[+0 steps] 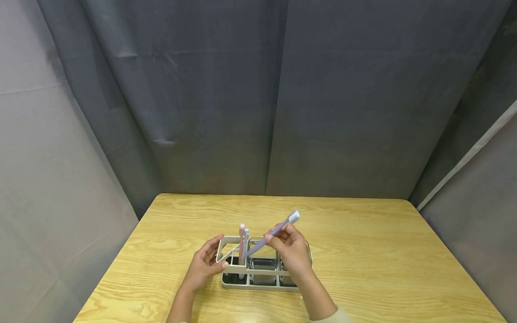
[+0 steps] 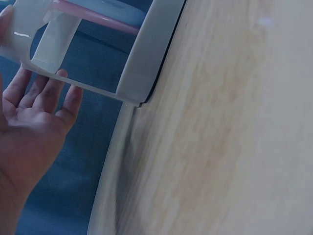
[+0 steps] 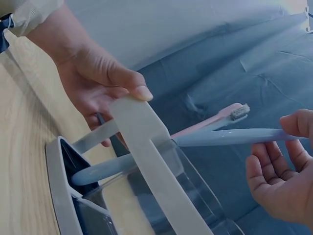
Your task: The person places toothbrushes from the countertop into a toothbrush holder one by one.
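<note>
A cream toothbrush holder (image 1: 264, 272) with a dark base stands on the table. My left hand (image 1: 203, 264) grips its left end, thumb on the front rim and fingers round the outer side. A pink toothbrush (image 1: 241, 237) and a light blue toothbrush (image 1: 246, 237) stand upright in its left slots. My right hand (image 1: 295, 255) pinches a purple toothbrush (image 1: 258, 246) by the handle, above the holder. That brush slants, head up to the right, its lower end close beside the standing brushes; whether it touches the holder is unclear. The right wrist view shows both hands.
Clear cups (image 1: 262, 264) sit in the middle and right sections of the holder, the right one partly behind my right hand. The wood-grain table (image 1: 383, 260) reaches back to a dark grey curtain (image 1: 343, 112). Lighter cloth hangs at both sides.
</note>
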A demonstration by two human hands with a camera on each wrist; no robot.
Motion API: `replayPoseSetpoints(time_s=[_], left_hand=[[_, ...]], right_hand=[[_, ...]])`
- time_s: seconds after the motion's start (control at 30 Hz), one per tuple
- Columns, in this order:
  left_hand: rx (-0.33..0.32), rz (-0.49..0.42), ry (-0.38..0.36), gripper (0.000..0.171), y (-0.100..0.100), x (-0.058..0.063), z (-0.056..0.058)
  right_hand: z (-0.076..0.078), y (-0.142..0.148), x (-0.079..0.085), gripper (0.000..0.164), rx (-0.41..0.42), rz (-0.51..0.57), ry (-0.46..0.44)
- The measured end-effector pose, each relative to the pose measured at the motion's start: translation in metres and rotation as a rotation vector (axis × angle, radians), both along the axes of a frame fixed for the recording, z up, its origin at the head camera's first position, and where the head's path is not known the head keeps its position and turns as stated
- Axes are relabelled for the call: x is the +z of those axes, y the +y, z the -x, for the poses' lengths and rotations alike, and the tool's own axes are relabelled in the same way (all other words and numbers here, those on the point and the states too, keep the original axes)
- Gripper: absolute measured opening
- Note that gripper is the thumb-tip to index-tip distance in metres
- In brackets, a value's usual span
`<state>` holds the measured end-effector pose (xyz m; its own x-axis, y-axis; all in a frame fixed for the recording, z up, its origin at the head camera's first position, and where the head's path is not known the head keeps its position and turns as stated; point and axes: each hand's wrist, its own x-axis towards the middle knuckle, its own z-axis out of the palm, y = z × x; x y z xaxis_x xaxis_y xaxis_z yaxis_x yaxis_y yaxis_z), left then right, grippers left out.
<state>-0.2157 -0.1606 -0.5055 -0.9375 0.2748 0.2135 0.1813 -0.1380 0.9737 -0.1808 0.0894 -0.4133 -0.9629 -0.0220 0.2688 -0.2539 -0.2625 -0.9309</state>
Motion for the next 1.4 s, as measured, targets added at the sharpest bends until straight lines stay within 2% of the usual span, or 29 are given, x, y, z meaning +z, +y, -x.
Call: replayPoseSetpoints(time_s=[0.37, 0.53, 0.77, 1.07, 1.2, 1.4], left_hand=[[-0.010, 0.005, 0.009, 0.073, -0.001, 0.000, 0.000], [-0.006, 0.016, 0.022, 0.074, -0.001, -0.002, 0.002], [0.007, 0.009, -0.012, 0.075, 0.000, -0.002, 0.000], [0.013, 0.023, 0.015, 0.073, -0.001, -0.001, -0.002], [0.011, 0.027, 0.011, 0.074, 0.000, -0.001, -0.002], [0.009, 0.007, -0.008, 0.074, 0.001, -0.001, -0.001]], right_hand=[[-0.002, -0.009, 0.001, 0.023, 0.022, -0.002, 0.018], [0.000, -0.012, -0.002, 0.021, 0.041, -0.070, 0.039], [0.002, -0.015, -0.007, 0.019, 0.080, -0.142, 0.076], [0.007, -0.020, -0.011, 0.015, 0.100, -0.262, 0.031], [0.006, -0.022, -0.006, 0.015, 0.120, -0.278, 0.017], [-0.003, -0.025, 0.013, 0.009, 0.125, -0.354, 0.023]])
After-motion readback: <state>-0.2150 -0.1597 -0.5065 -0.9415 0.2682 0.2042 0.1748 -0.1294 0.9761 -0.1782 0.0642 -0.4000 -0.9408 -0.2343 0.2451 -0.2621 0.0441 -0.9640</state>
